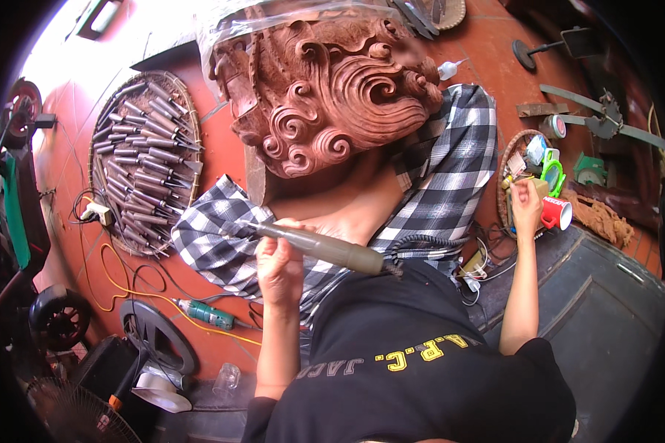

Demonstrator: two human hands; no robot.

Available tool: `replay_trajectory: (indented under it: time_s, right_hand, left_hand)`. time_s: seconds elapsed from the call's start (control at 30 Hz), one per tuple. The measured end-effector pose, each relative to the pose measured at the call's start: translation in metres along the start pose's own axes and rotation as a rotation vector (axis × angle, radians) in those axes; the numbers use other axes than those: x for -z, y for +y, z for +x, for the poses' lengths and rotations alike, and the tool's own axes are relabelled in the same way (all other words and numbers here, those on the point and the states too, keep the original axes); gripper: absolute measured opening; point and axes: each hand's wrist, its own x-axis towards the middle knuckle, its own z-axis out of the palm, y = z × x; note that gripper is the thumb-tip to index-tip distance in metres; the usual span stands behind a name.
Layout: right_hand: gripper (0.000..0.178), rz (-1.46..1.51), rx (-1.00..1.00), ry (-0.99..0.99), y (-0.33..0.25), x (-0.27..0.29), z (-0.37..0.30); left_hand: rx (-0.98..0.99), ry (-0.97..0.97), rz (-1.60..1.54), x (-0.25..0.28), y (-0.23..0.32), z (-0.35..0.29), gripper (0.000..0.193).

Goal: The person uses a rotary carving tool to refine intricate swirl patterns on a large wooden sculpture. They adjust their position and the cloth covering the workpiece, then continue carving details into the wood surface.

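My left hand (279, 272) is closed round a grey rotary carving handpiece (336, 252). Its thin tip points up and left, and a dark coiled cord (428, 242) runs near its rear end over my lap. My right hand (525, 201) reaches to a round wicker basket (505, 159) of small items, fingers pinched together beside a tan block (541, 187). What the fingers hold, if anything, is hidden. Ahead of my lap stands a reddish-brown wood carving (347, 96) with deep swirls, partly under clear plastic.
Several wood-handled chisels fill a woven tray (93, 159) on the left tiled floor. Below it lie a green power tool (207, 314) and a yellow cord (118, 269). A red mug (556, 214) and green ring-shaped object (552, 173) sit at the right basket. A fan (74, 410) stands lower left.
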Motion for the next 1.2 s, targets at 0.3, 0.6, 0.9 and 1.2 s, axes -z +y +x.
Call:
replay_trajectory:
  time_s: [0.3, 0.6, 0.9, 1.2]
  right_hand:
    - [0.017, -0.05, 0.045, 0.015, -0.014, 0.006, 0.011]
    - [0.022, 0.331, -0.016, 0.106, -0.063, -0.004, 0.004]
    - [0.028, -0.094, -0.731, 0.183, 0.117, 0.002, -0.067]
    - [0.047, 0.065, -0.774, 0.301, 0.13, -0.02, -0.056]
  left_hand:
    - [0.139, -0.026, -0.02, -0.031, -0.021, -0.011, 0.036]
    - [0.329, -0.16, 0.162, -0.07, -0.031, 0.003, 0.036]
    - [0.312, 0.055, 0.11, -0.042, -0.061, -0.008, 0.036]
    - [0.313, 0.083, 0.276, -0.046, -0.051, -0.006, 0.028]
